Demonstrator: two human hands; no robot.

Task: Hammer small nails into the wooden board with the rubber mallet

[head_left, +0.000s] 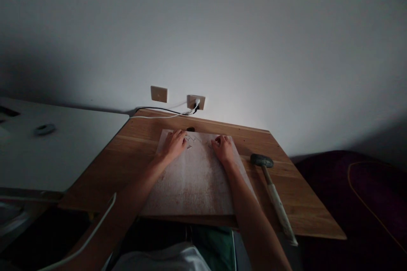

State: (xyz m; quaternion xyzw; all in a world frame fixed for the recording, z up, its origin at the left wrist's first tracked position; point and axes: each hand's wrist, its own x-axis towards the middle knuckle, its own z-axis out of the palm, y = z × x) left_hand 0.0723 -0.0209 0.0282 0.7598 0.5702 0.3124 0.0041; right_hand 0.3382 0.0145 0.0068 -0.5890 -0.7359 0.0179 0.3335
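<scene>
A pale whitewashed board (197, 182) lies flat on a wooden table (133, 152) in front of me. My left hand (174, 143) rests on the board's far left part, its fingers curled down near some small thin pieces (190, 140) lying on the board. On the far right part sits my right hand (223, 147), fingers bent and pressed together on the surface. What the fingers of either hand pinch, if anything, is too small to make out.
A hammer (273, 194) with a dark head and pale handle lies on the table right of the board. Wall sockets (195, 102) with cables sit behind the table. A white surface (57, 143) adjoins on the left; a white cable (95, 224) hangs near my left arm.
</scene>
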